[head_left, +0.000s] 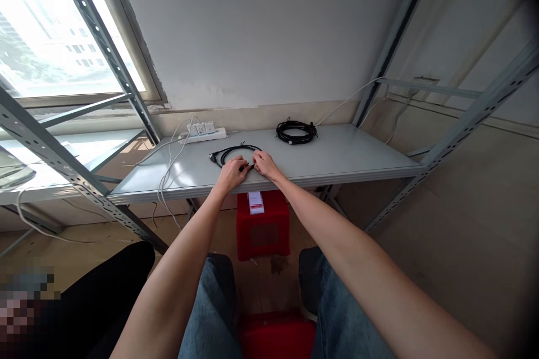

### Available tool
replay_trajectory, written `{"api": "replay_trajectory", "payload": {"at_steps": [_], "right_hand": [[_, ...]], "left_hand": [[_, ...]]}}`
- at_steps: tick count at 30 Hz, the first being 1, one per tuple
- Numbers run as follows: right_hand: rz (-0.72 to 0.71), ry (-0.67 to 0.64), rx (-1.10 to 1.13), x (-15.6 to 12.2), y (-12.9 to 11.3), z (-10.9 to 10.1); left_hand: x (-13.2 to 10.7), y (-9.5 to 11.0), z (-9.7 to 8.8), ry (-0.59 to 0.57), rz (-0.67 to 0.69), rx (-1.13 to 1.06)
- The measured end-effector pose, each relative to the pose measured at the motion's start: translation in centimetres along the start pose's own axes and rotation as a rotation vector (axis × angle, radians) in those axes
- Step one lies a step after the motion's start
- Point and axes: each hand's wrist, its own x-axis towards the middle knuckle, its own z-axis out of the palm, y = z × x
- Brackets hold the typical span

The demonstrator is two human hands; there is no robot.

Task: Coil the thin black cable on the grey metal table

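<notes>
Head view: the left hand (233,171) and right hand (264,164) meet near the front edge of the grey shelf (357,157). Each grip is pinched onto the black cable (236,150), whose loop lies just behind them. A coiled cable (296,131) sits near the back edge, and a white power strip (202,133) lies toward the back left corner. A red stool (263,230) stands below.

A loosely looped black cable (232,152) lies on the shelf.
</notes>
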Motion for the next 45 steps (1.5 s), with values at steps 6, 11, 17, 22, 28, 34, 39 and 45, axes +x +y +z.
{"api": "replay_trajectory", "payload": {"at_steps": [6, 11, 17, 22, 28, 34, 39, 45], "right_hand": [[-0.047, 0.142, 0.274, 1.0, 1.9, 0.4], [-0.181, 0.162, 0.094, 2.1, 2.8, 0.9], [-0.166, 0.059, 0.125, 2.7, 3.4, 0.7], [-0.176, 0.070, 0.105, 2.6, 3.4, 0.7], [-0.138, 0.088, 0.065, 2.4, 2.9, 0.7], [-0.129, 0.080, 0.063, 2.3, 2.6, 0.6], [-0.169, 0.069, 0.070, 2.1, 2.4, 0.6], [-0.365, 0.099, -0.066, 1.0, 2.0, 0.6]], "left_hand": [[0.5, -0.7, -0.2, -0.015, -0.107, -0.139], [1.0, -1.6, -0.4, -0.049, -0.124, -0.281], [1.2, -2.3, -0.2, 0.032, -0.188, -0.374], [0.9, -2.3, -0.2, 0.102, -0.303, -0.526], [0.9, -2.2, -0.5, 0.112, -0.349, -0.581], [1.0, -2.3, -0.7, 0.079, -0.298, -0.544], [1.3, -2.2, -0.8, 0.038, -0.238, -0.502], [1.6, -2.9, -0.6, -0.029, -0.222, -0.488]]}}
